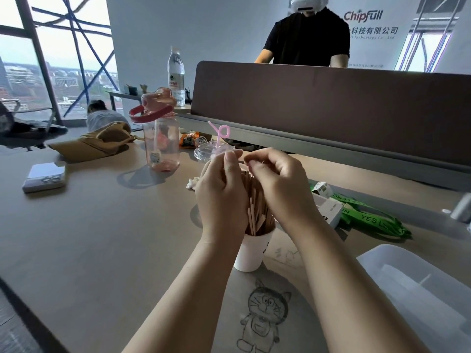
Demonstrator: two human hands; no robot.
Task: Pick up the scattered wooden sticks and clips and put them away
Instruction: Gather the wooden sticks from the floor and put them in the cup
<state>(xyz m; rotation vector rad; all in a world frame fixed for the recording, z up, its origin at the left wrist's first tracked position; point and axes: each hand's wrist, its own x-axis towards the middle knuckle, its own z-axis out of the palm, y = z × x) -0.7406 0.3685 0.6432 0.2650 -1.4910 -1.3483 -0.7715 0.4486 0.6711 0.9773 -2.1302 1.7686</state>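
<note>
- The wooden table (89, 225) fills the near and middle ground; a brown divider panel (331, 110) runs along its far edge, with a person in a black shirt (308, 36) behind it.
- A clear plastic bin (420, 289) sits at the near right corner.
- A pink water bottle (160, 138) stands left of centre, farther off than the hands, with a tan bag (96, 143) to its left.
- The left hand (221, 194) wraps the left side of the bundle, fingers curled round it.
- The right hand (277, 184) arches over the right side, its fingertips bent onto the top ends; I cannot tell whether they pinch a stick.
- The wooden sticks (257, 207) stand upright as one bundle between both hands, lower ends inside the cup.
- A green lanyard (364, 217) lies to the right, near the divider.
- The white paper cup (251, 250) rests on the table at centre, just beyond a pencil cartoon-cat drawing (265, 319).
</note>
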